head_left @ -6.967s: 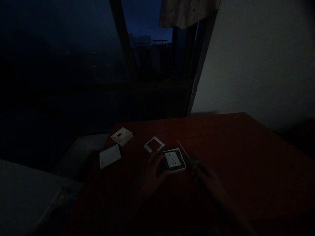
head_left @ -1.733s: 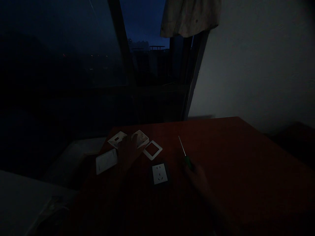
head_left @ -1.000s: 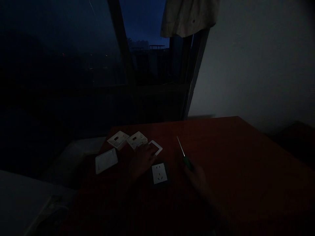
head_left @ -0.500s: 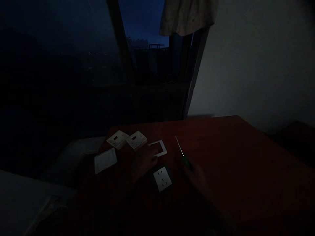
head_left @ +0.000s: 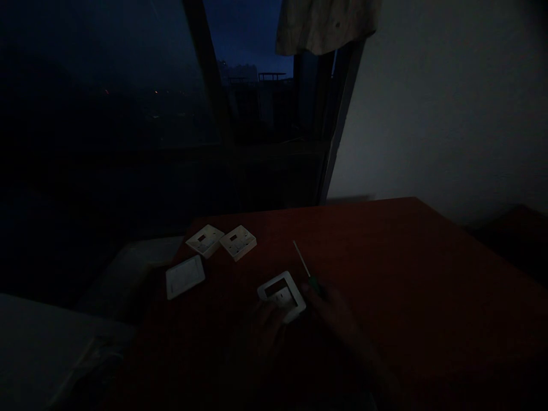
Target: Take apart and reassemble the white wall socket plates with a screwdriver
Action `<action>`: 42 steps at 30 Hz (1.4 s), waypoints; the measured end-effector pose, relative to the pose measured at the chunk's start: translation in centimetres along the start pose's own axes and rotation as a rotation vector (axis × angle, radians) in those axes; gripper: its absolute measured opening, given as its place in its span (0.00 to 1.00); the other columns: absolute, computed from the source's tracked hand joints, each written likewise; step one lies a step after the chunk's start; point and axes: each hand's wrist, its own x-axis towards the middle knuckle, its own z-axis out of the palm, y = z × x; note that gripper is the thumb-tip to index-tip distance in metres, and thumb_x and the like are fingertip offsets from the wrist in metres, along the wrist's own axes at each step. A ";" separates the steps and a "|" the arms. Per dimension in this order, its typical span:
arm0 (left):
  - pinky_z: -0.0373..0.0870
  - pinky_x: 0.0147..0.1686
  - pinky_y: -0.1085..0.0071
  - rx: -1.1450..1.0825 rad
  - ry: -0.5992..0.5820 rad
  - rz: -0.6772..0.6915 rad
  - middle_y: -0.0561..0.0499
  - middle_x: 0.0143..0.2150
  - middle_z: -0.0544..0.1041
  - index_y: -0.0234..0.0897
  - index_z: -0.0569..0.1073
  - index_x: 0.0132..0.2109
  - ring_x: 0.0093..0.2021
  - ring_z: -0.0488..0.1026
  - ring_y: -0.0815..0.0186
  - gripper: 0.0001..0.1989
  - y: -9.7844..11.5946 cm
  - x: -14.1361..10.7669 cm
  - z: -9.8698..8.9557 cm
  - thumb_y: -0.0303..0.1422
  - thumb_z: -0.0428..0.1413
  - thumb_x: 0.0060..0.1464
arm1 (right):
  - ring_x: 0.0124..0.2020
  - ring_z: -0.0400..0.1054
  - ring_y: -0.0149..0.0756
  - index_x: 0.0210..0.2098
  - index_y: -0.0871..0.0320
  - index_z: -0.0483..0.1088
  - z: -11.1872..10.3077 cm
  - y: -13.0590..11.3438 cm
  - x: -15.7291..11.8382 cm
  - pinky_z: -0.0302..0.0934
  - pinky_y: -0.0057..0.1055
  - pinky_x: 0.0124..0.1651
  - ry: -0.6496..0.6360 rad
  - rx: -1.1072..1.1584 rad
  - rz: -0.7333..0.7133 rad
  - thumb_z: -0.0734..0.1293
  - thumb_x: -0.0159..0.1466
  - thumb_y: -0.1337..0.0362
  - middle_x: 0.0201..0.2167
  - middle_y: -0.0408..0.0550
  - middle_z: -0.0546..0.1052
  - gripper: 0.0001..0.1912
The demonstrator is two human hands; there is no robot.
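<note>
In the dim light my left hand (head_left: 266,326) grips the near-left edge of a white square faceplate frame (head_left: 295,290). The frame lies over or just above a white wall socket (head_left: 282,295), part of which shows through the opening. Whether the two touch, I cannot tell. My right hand (head_left: 334,308) is closed around the green handle of a screwdriver (head_left: 302,260), its shaft pointing away and slightly left. The right fingers are close to the frame's right corner.
Two white square back boxes (head_left: 238,242) sit side by side at the table's far left. Nearer, a flat pale rectangular plate (head_left: 185,277) lies by the left edge. The reddish wooden table (head_left: 385,245) reaches toward a window and a wall (head_left: 436,114).
My left hand has brought the frame nearer and over the socket, which lay uncovered before. My right hand, with the screwdriver, has shifted slightly left.
</note>
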 end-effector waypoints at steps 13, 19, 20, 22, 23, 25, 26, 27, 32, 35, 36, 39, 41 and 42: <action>0.74 0.45 0.63 -0.327 0.022 -0.243 0.48 0.50 0.71 0.41 0.72 0.47 0.47 0.72 0.60 0.13 0.4 2.6 -0.6 0.27 0.51 0.55 | 0.26 0.66 0.33 0.30 0.58 0.69 -0.3 0.9 0.9 0.57 0.25 0.26 0.015 -0.183 -0.015 0.63 0.58 0.54 0.26 0.44 0.74 0.13; 0.69 0.52 0.61 -0.514 -0.021 -0.293 0.46 0.55 0.67 0.41 0.68 0.54 0.53 0.68 0.58 0.19 0.0 4.6 -0.3 0.31 0.53 0.55 | 0.28 0.67 0.34 0.32 0.58 0.70 -1.3 1.2 1.2 0.58 0.26 0.28 0.041 -0.185 -0.002 0.63 0.58 0.53 0.28 0.45 0.75 0.14; 0.66 0.54 0.60 -0.542 -0.033 -0.304 0.45 0.57 0.65 0.41 0.66 0.57 0.56 0.66 0.57 0.21 -0.1 4.7 -0.2 0.31 0.53 0.55 | 0.28 0.68 0.35 0.32 0.58 0.70 -1.4 1.3 1.2 0.59 0.26 0.28 0.041 -0.181 0.000 0.63 0.58 0.53 0.28 0.45 0.75 0.14; 0.63 0.57 0.58 -0.604 -0.079 -0.337 0.44 0.60 0.64 0.41 0.62 0.61 0.59 0.63 0.55 0.26 -0.4 4.9 0.0 0.32 0.54 0.55 | 0.28 0.68 0.35 0.34 0.58 0.70 -1.5 1.5 1.3 0.60 0.27 0.29 0.045 -0.171 0.008 0.63 0.57 0.52 0.28 0.46 0.75 0.15; 0.63 0.57 0.57 -0.640 -0.111 -0.362 0.43 0.61 0.63 0.41 0.60 0.63 0.60 0.63 0.54 0.29 -0.5 4.9 0.1 0.33 0.55 0.55 | 0.29 0.69 0.36 0.34 0.58 0.70 -1.5 1.6 1.2 0.60 0.27 0.29 0.050 -0.164 0.012 0.63 0.57 0.52 0.29 0.46 0.76 0.15; 0.65 0.55 0.56 -0.719 -0.177 -0.417 0.42 0.62 0.63 0.41 0.56 0.65 0.58 0.65 0.53 0.33 -0.8 5.0 0.3 0.35 0.56 0.54 | 0.29 0.69 0.36 0.35 0.58 0.70 -1.4 1.7 1.2 0.61 0.28 0.29 0.064 -0.149 0.020 0.64 0.58 0.52 0.30 0.46 0.76 0.15; 0.66 0.54 0.56 -0.755 -0.203 -0.437 0.41 0.63 0.61 0.41 0.55 0.66 0.56 0.67 0.54 0.35 -1.0 5.0 0.4 0.35 0.57 0.53 | 0.30 0.70 0.37 0.35 0.58 0.70 -1.4 1.7 1.1 0.62 0.28 0.30 0.072 -0.142 0.022 0.64 0.57 0.52 0.30 0.47 0.77 0.16; 0.67 0.53 0.56 -0.783 -0.220 -0.444 0.42 0.64 0.60 0.42 0.54 0.66 0.54 0.68 0.54 0.37 -1.1 5.0 0.5 0.34 0.58 0.52 | 0.30 0.70 0.38 0.36 0.58 0.70 -1.4 1.7 1.1 0.63 0.29 0.30 0.079 -0.134 0.025 0.64 0.57 0.52 0.31 0.47 0.77 0.16; 0.66 0.55 0.55 -0.789 -0.197 -0.382 0.43 0.65 0.54 0.44 0.54 0.66 0.58 0.64 0.52 0.43 -1.3 4.7 1.1 0.29 0.62 0.44 | 0.34 0.72 0.41 0.41 0.58 0.69 -1.3 1.6 1.0 0.65 0.31 0.33 0.114 -0.095 0.034 0.64 0.56 0.52 0.35 0.49 0.78 0.19; 0.63 0.58 0.53 -0.711 -0.168 -0.357 0.44 0.66 0.52 0.45 0.53 0.66 0.62 0.58 0.50 0.45 -1.1 4.6 1.3 0.27 0.62 0.42 | 0.34 0.73 0.42 0.40 0.58 0.70 -1.3 1.5 1.1 0.65 0.32 0.33 0.111 -0.083 0.041 0.64 0.56 0.52 0.34 0.49 0.78 0.18; 0.62 0.59 0.52 -0.678 -0.161 -0.351 0.45 0.66 0.51 0.46 0.53 0.66 0.63 0.57 0.50 0.45 -1.0 4.6 1.3 0.26 0.62 0.42 | 0.34 0.73 0.42 0.40 0.58 0.70 -1.3 1.5 1.1 0.65 0.32 0.33 0.109 -0.082 0.042 0.64 0.56 0.52 0.34 0.49 0.78 0.18; 0.58 0.61 0.51 -0.597 -0.144 -0.329 0.45 0.66 0.50 0.47 0.51 0.66 0.66 0.53 0.50 0.46 -0.8 4.6 1.2 0.25 0.62 0.42 | 0.35 0.73 0.41 0.39 0.58 0.70 -1.3 1.5 1.1 0.65 0.32 0.34 0.104 -0.079 0.044 0.65 0.56 0.52 0.35 0.49 0.78 0.17; 0.57 0.62 0.52 -0.570 -0.150 -0.332 0.45 0.66 0.50 0.47 0.50 0.66 0.66 0.52 0.49 0.47 -0.8 4.6 1.1 0.25 0.62 0.41 | 0.35 0.73 0.41 0.39 0.58 0.70 -1.3 1.6 1.0 0.65 0.32 0.34 0.098 -0.077 0.052 0.64 0.57 0.52 0.35 0.49 0.78 0.17; 0.57 0.62 0.52 -0.560 -0.151 -0.338 0.45 0.66 0.50 0.47 0.50 0.66 0.66 0.52 0.49 0.48 -0.7 4.6 1.0 0.25 0.63 0.41 | 0.34 0.73 0.41 0.39 0.58 0.70 -1.3 1.6 1.0 0.65 0.32 0.34 0.094 -0.076 0.057 0.65 0.57 0.52 0.35 0.49 0.78 0.17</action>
